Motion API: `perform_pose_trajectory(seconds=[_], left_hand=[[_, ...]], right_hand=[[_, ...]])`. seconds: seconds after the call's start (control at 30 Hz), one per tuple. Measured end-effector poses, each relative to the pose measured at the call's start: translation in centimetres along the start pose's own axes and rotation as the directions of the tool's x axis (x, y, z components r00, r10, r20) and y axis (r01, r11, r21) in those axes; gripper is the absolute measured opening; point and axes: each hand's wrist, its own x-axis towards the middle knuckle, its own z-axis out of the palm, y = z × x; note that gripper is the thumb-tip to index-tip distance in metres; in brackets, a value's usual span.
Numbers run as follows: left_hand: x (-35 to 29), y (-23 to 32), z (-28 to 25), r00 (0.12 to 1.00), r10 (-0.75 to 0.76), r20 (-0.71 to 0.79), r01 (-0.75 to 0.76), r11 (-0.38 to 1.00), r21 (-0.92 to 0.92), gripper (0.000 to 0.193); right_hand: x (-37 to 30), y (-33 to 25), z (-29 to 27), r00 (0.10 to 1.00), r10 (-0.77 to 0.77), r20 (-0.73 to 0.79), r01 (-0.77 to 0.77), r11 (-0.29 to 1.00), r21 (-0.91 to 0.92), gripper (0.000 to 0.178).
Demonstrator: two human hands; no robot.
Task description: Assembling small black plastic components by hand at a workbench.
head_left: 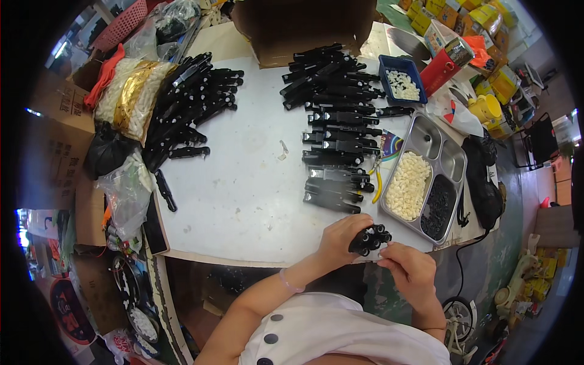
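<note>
In my left hand (336, 242), closed, is a bundle of black tubular parts (370, 238), held just past the table's front edge with their round ends facing me. My right hand (412, 271) is close beside the bundle, its thumb and fingers pinched together around a small white piece (384, 247) at the bundle's right side. Whether the piece touches a tube end is hard to make out. Just beyond my left hand, a row of black parts (340, 146) runs up the table. To the right stands a metal compartment tray (389, 214) with cream pieces (407, 185) and small black pieces (438, 210).
A large pile of black parts (194, 100) lies at the left. Yellow-handled pliers (377, 185) rest against the metal tray. A blue bin (406, 103) of white pieces and a red cylinder (438, 72) stand at the far right. An open cardboard box (304, 36) is at the back.
</note>
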Motion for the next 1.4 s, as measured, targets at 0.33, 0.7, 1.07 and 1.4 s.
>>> perform_pose_trajectory(seconds=[0.33,0.7,1.07,1.4], left_hand=[[-0.1,0.0,-0.2,1.0,-0.008,0.021,0.009,0.999,-0.049,0.068],[-0.2,0.1,-0.4,0.999,-0.023,0.023,0.024,0.998,-0.055,0.07],[0.5,0.5,0.4,0.997,0.034,-0.07,-0.035,0.999,-0.019,0.055],[0.0,0.5,-0.1,1.0,-0.025,0.001,0.025,0.999,-0.033,0.067]], right_hand=[[0.0,-0.8,1.8,0.997,-0.066,-0.048,0.057,0.986,-0.158,0.014],[0.8,-1.3,1.1,0.974,-0.077,0.213,0.139,0.946,-0.292,0.018],[1.5,-3.4,1.3,0.899,-0.03,0.437,0.346,0.66,-0.667,0.012],[2.4,2.7,-2.1,0.99,0.131,-0.042,-0.135,0.984,-0.118,0.006]])
